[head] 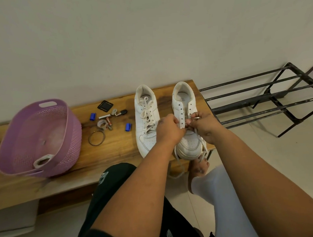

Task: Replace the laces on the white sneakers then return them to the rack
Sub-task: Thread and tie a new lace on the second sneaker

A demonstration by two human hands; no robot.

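Two white sneakers stand side by side on the wooden bench (pixel 117 149), toes toward me. The left sneaker (pixel 146 119) is laced with a cream lace. The right sneaker (pixel 185 115) has mostly bare eyelets; a white lace (pixel 203 148) runs through its lowest holes and its ends hang over the toe and the bench edge. My left hand (pixel 168 129) and my right hand (pixel 204 125) meet over the lower eyelets, each pinching the lace. The black metal shoe rack (pixel 270 98) stands just right of the bench.
A purple plastic basket (pixel 39 140) sits on the bench's left part with a lace coil inside. Small items lie between it and the sneakers: blue caps (pixel 128 127), a key (pixel 122 112), a battery, a bangle (pixel 96 137), a black square. My knees and one bare foot are below the bench edge.
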